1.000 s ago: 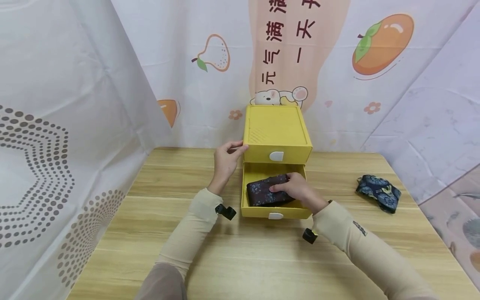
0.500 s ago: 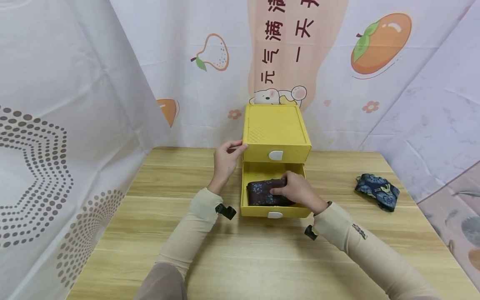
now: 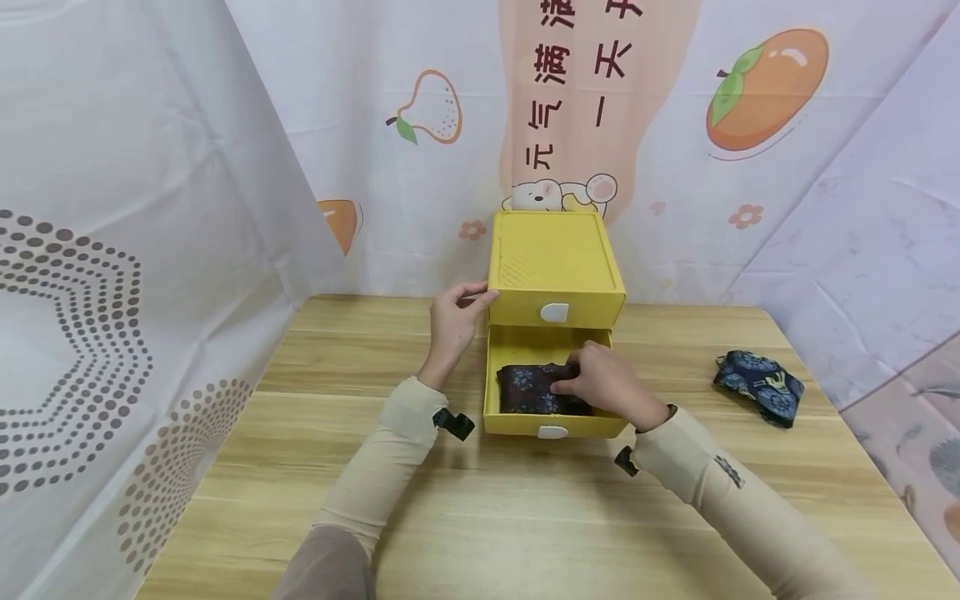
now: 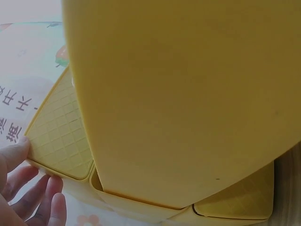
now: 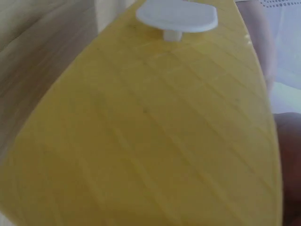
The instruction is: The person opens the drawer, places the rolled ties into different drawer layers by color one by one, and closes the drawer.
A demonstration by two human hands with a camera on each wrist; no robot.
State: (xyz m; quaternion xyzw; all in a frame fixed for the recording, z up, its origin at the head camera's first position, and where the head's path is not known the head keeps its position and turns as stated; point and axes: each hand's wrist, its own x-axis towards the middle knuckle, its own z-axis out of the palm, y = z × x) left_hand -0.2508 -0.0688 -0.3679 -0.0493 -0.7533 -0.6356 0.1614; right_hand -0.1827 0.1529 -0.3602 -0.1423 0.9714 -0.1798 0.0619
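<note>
Near the centre of the head view a yellow drawer box (image 3: 555,262) stands on the wooden table (image 3: 525,517), its lower drawer (image 3: 551,421) pulled open toward the viewer. A dark floral folded cloth (image 3: 528,390) lies inside that drawer. The right hand (image 3: 603,382) rests on the cloth's right part, fingers bent down and pinching its upper edge. The left hand (image 3: 452,323) steadies the box's upper left corner, thumb on the top edge, fingers loosely curved against the side. At the right of the frame another blue patterned cloth (image 3: 759,386) lies on the table, well apart
</note>
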